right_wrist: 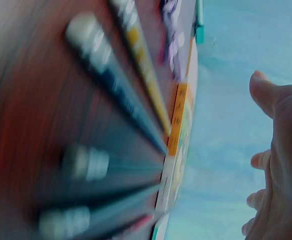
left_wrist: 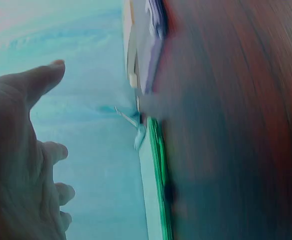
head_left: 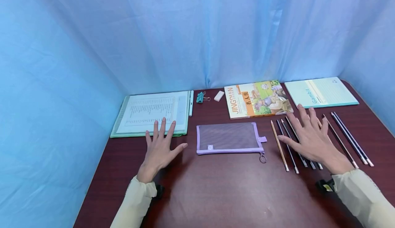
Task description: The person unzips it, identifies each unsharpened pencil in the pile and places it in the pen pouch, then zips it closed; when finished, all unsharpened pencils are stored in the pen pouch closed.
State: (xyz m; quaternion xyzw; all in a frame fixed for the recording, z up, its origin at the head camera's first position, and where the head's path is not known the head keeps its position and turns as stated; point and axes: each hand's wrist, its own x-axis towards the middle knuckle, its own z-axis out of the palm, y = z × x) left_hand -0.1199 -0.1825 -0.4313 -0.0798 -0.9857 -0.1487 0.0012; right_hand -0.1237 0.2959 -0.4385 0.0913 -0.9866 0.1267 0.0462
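Left hand [head_left: 158, 152] and right hand [head_left: 310, 140] hover, fingers spread wide and holding nothing, the latter over pencils [head_left: 280, 147] right of the flat purple mesh zip pouch [head_left: 229, 138]; pencils appear best pinched singly, mid-shaft, without disturbing neighbours.

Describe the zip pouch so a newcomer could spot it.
On the dark reddish table, look between the left hand and right hand. The zip pouch lies there, below the illustrated book in the head view. Unlike its neighbours, it is mesh with lilac edging.
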